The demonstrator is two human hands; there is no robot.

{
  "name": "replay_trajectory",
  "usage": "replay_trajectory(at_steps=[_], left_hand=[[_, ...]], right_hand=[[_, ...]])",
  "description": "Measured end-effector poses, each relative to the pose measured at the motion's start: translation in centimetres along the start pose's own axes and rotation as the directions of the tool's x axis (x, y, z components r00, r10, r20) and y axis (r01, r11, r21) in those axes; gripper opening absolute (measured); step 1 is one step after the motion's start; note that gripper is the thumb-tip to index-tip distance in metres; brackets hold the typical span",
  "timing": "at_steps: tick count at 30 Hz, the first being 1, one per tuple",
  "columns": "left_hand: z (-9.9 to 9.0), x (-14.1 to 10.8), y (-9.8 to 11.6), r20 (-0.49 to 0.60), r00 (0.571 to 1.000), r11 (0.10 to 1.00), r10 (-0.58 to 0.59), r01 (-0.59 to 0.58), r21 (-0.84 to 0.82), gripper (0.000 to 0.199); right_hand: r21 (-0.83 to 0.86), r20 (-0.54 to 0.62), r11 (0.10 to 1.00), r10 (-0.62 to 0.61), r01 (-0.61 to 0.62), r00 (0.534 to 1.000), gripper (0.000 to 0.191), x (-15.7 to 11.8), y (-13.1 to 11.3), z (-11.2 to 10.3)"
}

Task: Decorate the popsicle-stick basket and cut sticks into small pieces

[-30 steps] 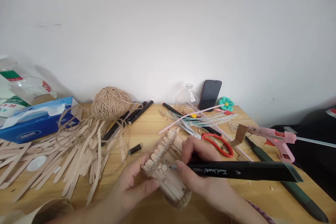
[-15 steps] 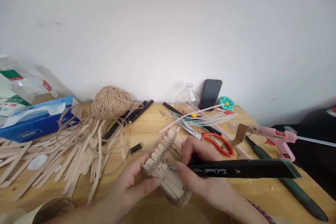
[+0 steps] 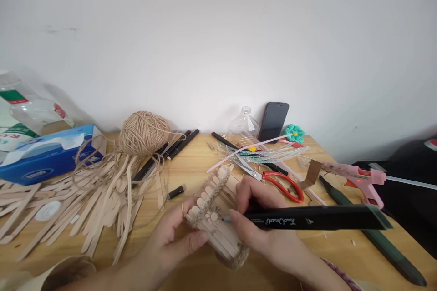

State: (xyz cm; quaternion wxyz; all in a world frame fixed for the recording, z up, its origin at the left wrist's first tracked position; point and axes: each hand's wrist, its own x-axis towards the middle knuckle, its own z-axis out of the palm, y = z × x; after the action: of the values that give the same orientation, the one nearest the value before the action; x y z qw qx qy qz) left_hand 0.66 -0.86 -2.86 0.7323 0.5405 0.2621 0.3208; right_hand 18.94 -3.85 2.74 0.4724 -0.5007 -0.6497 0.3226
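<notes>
A small craft piece of wooden sticks (image 3: pixel 223 236), edged with twine and rounded stick ends, lies tilted between my hands. My left hand (image 3: pixel 179 236) grips its left edge, thumb on the near side. A pale wooden flower (image 3: pixel 213 217) sits on its face. In my right hand (image 3: pixel 259 227) is a black marker (image 3: pixel 317 218), its thick body pointing right. The marker's tip is at or just beside the flower's right side; whether it touches cannot be made out. A dark marker cap (image 3: pixel 175 192) lies on the table beyond my left hand.
Loose sticks (image 3: pixel 99 218), a twine ball (image 3: pixel 144 133) and a blue tissue box (image 3: pixel 51 154) are left. Beyond my hands lie red-handled scissors (image 3: pixel 283 184), tinsel stems (image 3: pixel 266 153), markers (image 3: pixel 182 144) and a leaning phone (image 3: pixel 273 122). A pink glue gun (image 3: pixel 365 182) is right.
</notes>
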Motion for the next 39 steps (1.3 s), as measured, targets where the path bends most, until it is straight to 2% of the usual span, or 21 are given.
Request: replay_trajectory(at_steps=[24,29,33,39], left_hand=[[0.01,0.0,0.06,0.003,1.0,1.0,-0.005,0.005,-0.023,0.038],[0.03,0.08,0.13,0.026,1.0,0.999,-0.016,0.017,-0.047,0.036],[0.13,0.09,0.16,0.011,1.0,0.999,-0.002,0.003,-0.034,0.036],[0.18,0.1,0.2,-0.016,1.0,1.0,-0.02,0.02,-0.018,0.037]], right_hand=[[0.005,-0.011,1.0,0.02,-0.02,1.0,0.02,0.11,-0.27,0.04],[-0.031,0.016,0.999,-0.007,0.007,1.0,0.021,0.03,-0.16,0.09],[-0.021,0.043,1.0,-0.007,0.008,0.999,0.022,-0.1,-0.1,0.05],[-0.044,0.021,0.999,-0.027,0.028,0.999,0.021,0.04,-0.24,0.1]])
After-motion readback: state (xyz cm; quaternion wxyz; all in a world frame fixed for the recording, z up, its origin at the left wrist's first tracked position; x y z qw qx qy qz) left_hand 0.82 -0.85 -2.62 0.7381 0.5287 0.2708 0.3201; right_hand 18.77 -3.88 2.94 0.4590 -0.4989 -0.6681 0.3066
